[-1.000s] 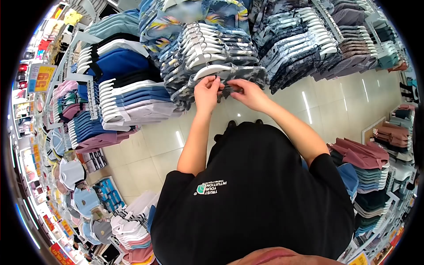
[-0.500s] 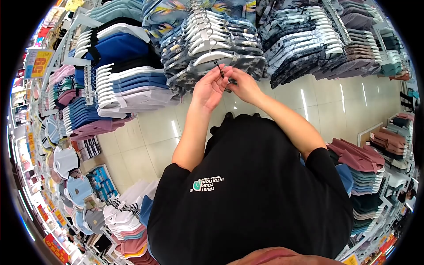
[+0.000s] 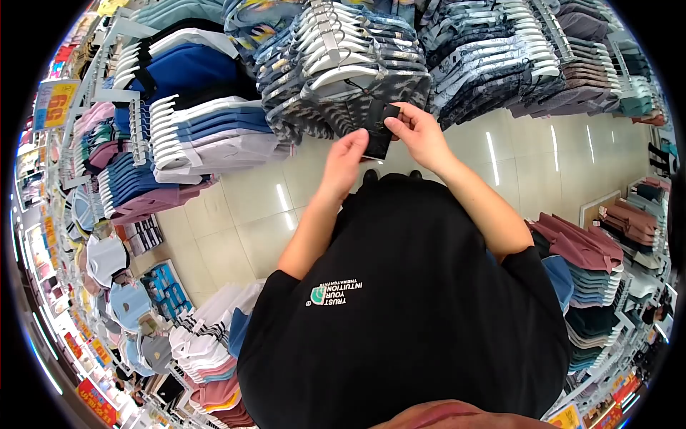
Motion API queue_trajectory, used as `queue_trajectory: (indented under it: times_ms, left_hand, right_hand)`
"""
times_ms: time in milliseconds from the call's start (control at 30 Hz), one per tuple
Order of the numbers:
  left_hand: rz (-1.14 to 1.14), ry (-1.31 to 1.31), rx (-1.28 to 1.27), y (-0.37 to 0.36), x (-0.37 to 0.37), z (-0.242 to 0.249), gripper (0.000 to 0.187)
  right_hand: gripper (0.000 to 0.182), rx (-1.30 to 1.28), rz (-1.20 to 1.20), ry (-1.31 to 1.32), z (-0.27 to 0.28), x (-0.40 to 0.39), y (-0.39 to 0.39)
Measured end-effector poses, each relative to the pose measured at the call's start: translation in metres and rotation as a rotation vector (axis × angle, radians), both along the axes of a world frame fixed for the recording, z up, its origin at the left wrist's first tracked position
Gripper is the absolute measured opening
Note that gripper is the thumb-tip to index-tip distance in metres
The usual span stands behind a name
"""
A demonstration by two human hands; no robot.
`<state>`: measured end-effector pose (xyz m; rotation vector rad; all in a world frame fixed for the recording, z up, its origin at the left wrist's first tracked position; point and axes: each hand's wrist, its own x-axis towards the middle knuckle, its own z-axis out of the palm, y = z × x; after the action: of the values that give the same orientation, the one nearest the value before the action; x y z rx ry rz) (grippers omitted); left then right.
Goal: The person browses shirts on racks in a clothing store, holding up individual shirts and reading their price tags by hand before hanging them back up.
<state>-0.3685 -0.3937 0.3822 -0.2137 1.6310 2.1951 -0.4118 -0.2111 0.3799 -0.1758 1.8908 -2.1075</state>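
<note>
A black hang tag (image 3: 376,146) is stretched between my two hands, dangling by a dark cord from a grey camouflage-patterned shirt (image 3: 321,109). My left hand (image 3: 346,159) pinches its left edge with thumb and fingers. On the other side, my right hand (image 3: 423,136) grips the upper right corner between thumb and forefinger. The tag's printing is too small to read. Behind it, the shirt hangs on a white hanger (image 3: 343,75) at the front of a rail of similar patterned shirts.
Blue and white garments (image 3: 221,125) hang at my left, grey patterned shirts (image 3: 493,64) at my right. Shiny floor tiles (image 3: 246,214) run between racks. Behind me stand folded or hung maroon clothes (image 3: 579,239) and caps (image 3: 107,259). A yellow price sign (image 3: 58,104) sits far left.
My hands have spread apart and lowered slightly, the right moving rightward. The black tag now shows broadly between them, where before only a thin dark edge was visible.
</note>
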Motion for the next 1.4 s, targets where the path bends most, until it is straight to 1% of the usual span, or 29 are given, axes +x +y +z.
queue_trajectory:
  times_ms: [33, 67, 200, 267, 300, 367, 433, 533, 567, 633, 667, 733, 800, 867, 900, 967, 1100, 1167, 1200, 1267, 1300, 1367, 1400]
  left_hand:
    - [-0.048, -0.042, 0.092, 0.005, 0.005, 0.003, 0.036]
    - [-0.047, -0.045, 0.096, 0.009, 0.008, 0.003, 0.036]
    - [-0.06, -0.053, 0.078, 0.014, 0.014, 0.007, 0.032]
    - [-0.055, -0.058, 0.081, 0.015, 0.016, 0.007, 0.029]
    - [-0.027, -0.058, 0.073, 0.016, 0.016, 0.005, 0.026]
    - [0.002, -0.056, 0.064, 0.017, 0.016, 0.005, 0.024]
    - [0.064, -0.065, 0.03, 0.02, 0.016, 0.005, 0.019]
    - [0.077, -0.001, -0.044, 0.022, 0.017, 0.002, 0.019]
    - [0.075, -0.003, -0.044, 0.023, 0.018, 0.003, 0.019]
    - [0.109, -0.065, 0.061, 0.023, 0.018, 0.007, 0.023]
    - [0.108, -0.067, 0.061, 0.022, 0.018, 0.006, 0.023]
    - [0.149, -0.112, 0.17, 0.022, 0.019, 0.006, 0.027]
    - [0.145, -0.114, 0.157, 0.022, 0.019, 0.006, 0.028]
    - [0.141, -0.114, 0.143, 0.022, 0.018, 0.007, 0.029]
    - [0.143, -0.113, 0.131, 0.022, 0.017, 0.008, 0.027]
    - [0.145, -0.111, 0.117, 0.021, 0.015, 0.008, 0.026]
    - [0.204, -0.111, 0.077, 0.019, 0.014, 0.007, 0.021]
    - [0.216, -0.117, 0.069, 0.017, 0.013, 0.007, 0.02]
    - [0.217, -0.12, 0.067, 0.016, 0.012, 0.006, 0.019]
    - [0.217, -0.124, 0.064, 0.015, 0.013, 0.005, 0.019]
    - [0.224, -0.122, 0.066, 0.015, 0.013, 0.005, 0.018]
    - [0.232, -0.121, 0.069, 0.015, 0.013, 0.004, 0.017]
    - [0.241, -0.113, 0.082, 0.016, 0.013, 0.005, 0.017]
  right_hand:
    - [0.026, -0.085, -0.018, -0.038, 0.004, 0.002, 0.001]
    - [0.032, -0.128, -0.02, -0.088, 0.007, 0.004, 0.003]
    - [0.036, -0.111, -0.039, -0.114, 0.011, 0.01, 0.009]
    - [0.041, -0.102, -0.123, -0.116, 0.012, 0.015, 0.008]
    - [0.041, -0.101, -0.121, -0.116, 0.01, 0.017, 0.009]
    - [0.043, -0.019, -0.094, -0.032, 0.004, 0.02, 0.012]
    - [0.043, -0.006, -0.071, -0.039, 0.002, 0.022, 0.013]
    - [0.042, -0.007, -0.059, -0.079, 0.004, 0.024, 0.012]
    - [0.04, -0.023, -0.066, -0.108, 0.006, 0.024, 0.012]
    - [0.039, -0.046, -0.078, -0.126, 0.009, 0.024, 0.014]
    - [0.038, -0.07, -0.087, -0.142, 0.009, 0.024, 0.014]
    - [0.038, -0.078, -0.089, -0.164, 0.009, 0.025, 0.016]
    - [0.038, -0.086, -0.091, -0.187, 0.004, 0.024, 0.019]
    - [0.038, -0.028, -0.094, -0.161, -0.004, 0.025, 0.021]
    - [0.038, -0.029, -0.096, -0.162, -0.004, 0.026, 0.021]
    - [0.037, -0.059, -0.168, -0.252, 0.002, 0.026, 0.02]
    - [0.034, -0.087, -0.215, -0.271, 0.008, 0.024, 0.022]
    - [0.029, -0.2, -0.277, -0.296, 0.008, 0.024, 0.023]
    - [0.029, -0.2, -0.277, -0.296, 0.006, 0.024, 0.024]
    - [0.028, -0.323, -0.243, -0.32, 0.001, 0.023, 0.028]
    - [0.028, -0.323, -0.244, -0.321, -0.002, 0.023, 0.029]
    - [0.029, -0.482, -0.184, -0.314, -0.005, 0.022, 0.031]
    - [0.029, -0.481, -0.182, -0.315, -0.004, 0.022, 0.031]
